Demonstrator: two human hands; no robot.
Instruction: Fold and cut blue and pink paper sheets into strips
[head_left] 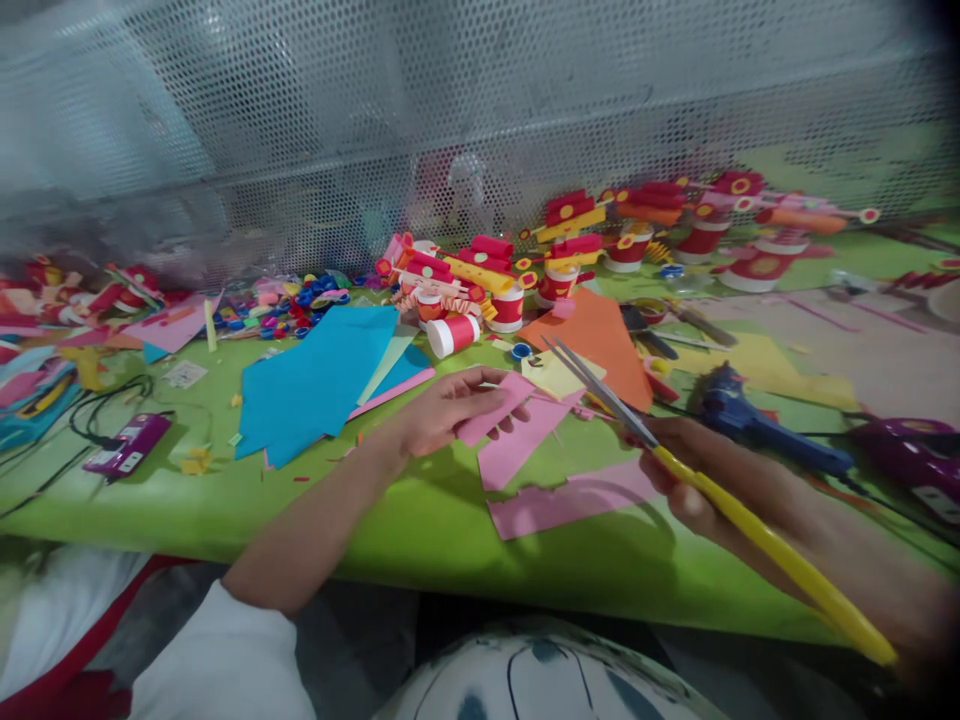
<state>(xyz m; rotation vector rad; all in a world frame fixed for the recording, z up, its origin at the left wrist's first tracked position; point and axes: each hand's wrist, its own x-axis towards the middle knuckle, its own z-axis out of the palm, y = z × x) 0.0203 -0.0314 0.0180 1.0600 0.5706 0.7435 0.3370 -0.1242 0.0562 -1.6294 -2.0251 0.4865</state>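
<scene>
The right edge of the frame falls into shadow, swallowing the wrist behind the right hand (705, 455) and cutting off a purple box (904, 450). The right fingers close around yellow-handled scissors (694, 481); how they sit in the grips is hidden. In the centre, the left hand (442, 408) pinches a small pink paper piece (496, 412) between thumb and fingers, which cover part of its left end. Cups and paper rolls crowd the upper right, overlapping and blurred. Pale patches on a second purple box (135, 445), at left, are too small to read.

The scissors lie right of centre, their long axis running diagonally from the lower right; the blades point to the upper left, tips slightly apart. The pink piece slants, its far end towards the upper right. Beneath it rests a larger pink sheet (517, 455), and below that a ragged pink strip (570, 497) stretches roughly sideways.
</scene>
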